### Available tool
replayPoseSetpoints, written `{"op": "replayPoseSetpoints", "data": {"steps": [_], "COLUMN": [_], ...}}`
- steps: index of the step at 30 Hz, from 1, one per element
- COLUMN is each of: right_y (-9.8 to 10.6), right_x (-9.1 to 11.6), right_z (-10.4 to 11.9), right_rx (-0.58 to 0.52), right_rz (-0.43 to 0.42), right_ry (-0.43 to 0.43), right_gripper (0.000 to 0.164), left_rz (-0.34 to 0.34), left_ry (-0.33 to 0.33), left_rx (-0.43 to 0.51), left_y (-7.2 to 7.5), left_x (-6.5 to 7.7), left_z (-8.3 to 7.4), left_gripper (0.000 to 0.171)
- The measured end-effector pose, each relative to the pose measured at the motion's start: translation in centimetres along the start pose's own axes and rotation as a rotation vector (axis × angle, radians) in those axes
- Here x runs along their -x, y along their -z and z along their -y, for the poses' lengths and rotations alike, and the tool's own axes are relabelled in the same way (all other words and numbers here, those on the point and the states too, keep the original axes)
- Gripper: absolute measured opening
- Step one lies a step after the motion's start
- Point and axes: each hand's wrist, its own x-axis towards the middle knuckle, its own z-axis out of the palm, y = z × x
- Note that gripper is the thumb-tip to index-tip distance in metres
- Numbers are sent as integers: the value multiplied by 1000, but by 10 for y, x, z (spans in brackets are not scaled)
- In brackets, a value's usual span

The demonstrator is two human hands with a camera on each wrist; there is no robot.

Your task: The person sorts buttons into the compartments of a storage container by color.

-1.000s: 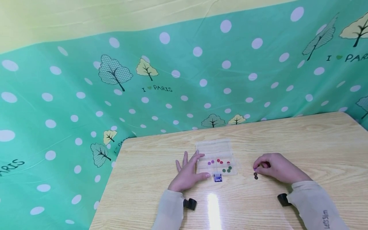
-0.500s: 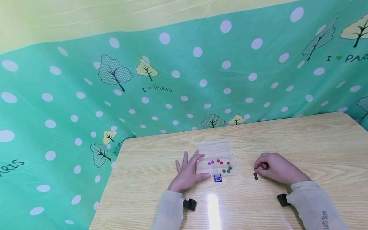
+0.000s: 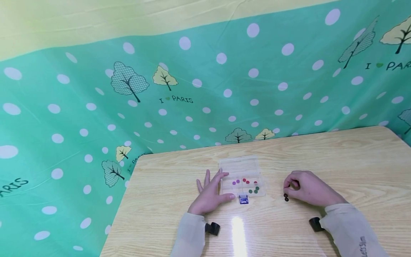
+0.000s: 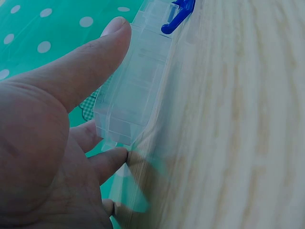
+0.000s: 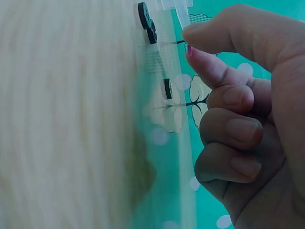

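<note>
The right hand [image 3: 305,186] pinches a purple button [image 5: 189,50] between thumb and index finger, its other fingers curled in toward the palm; only a sliver of the button shows, in the right wrist view. Just beside the fingertips, black buttons [image 5: 144,16] lie on the counter [image 3: 179,178]: three in that view, two of them touching or nearly so, the third a little apart. To the left of this, well apart, stands the clear box [image 3: 228,191], its lid [image 3: 239,166] laid back on the far side. Inside are two purple buttons [image 3: 238,181] at the left, three red buttons [image 3: 244,180] to their right, and three green buttons [image 3: 255,191] in front of the red ones. A blue latch [image 3: 244,199] juts from the front. The left hand [image 3: 210,195] is spread round the box's left end, thumb at the front edge, index finger over the left side, gripping nothing; whether the thumb touches is hard to tell. Beyond the counter hangs a green dotted cloth [image 3: 205,96] printed with trees.
</note>
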Motion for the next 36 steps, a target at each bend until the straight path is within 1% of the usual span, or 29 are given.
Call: {"op": "replayPoseSetpoints", "data": {"steps": [11,19,28,36], "right_y": [-1,-1,2,2], "right_x": [-1,-3,-6,-12], "right_z": [2,4,9,18], "right_rx": [24,37,16,25], "right_rz": [-31,-62,-60,-65], "right_ry": [-33,-9,-4,3], "right_gripper": [13,15,13,10], "left_rz": [2,3,1,0], "left_ry": [-4,-2,-3,-14], "left_rx": [-3,-5,6,-1], "left_y": [-1,-1,-1,-1], "left_x": [-1,-1,0,0], "left_z": [2,2,1,1], "left_gripper": [79,79,80,80]}}
